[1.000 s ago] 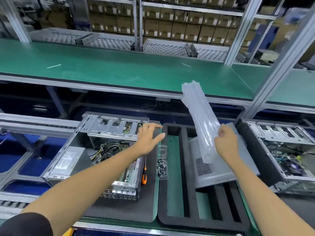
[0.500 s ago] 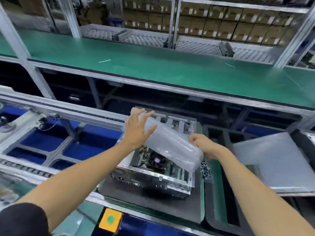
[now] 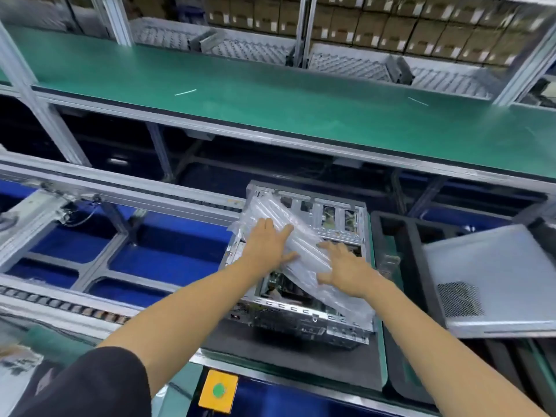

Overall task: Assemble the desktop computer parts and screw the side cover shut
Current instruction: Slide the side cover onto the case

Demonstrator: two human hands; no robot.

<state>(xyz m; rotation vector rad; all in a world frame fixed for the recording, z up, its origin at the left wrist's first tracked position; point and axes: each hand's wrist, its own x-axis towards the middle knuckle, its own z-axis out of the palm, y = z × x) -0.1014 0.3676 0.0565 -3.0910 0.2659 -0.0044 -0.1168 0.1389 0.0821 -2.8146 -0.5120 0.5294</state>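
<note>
An open silver computer case (image 3: 334, 322) lies on its side on a dark foam mat (image 3: 288, 359), its boards and cables showing inside. A clear air-column cushion bag (image 3: 307, 251) rests diagonally across the open top of the case. My left hand (image 3: 266, 246) presses flat on the bag's upper left part, fingers spread. My right hand (image 3: 346, 269) lies flat on its lower right part. The grey side cover (image 3: 487, 281), with a mesh vent, rests on a black foam tray (image 3: 391, 233) to the right.
A green shelf (image 3: 270, 103) runs across above the work level. A roller conveyor frame with blue bins (image 3: 168, 251) lies to the left. A yellow box with a green button (image 3: 219, 391) sits on the front edge. A small clear screw box (image 3: 389, 261) stands right of the case.
The bag came down from upright in my right hand to lying across the open case. Both hands now press flat on it. The view shifted left and down.
</note>
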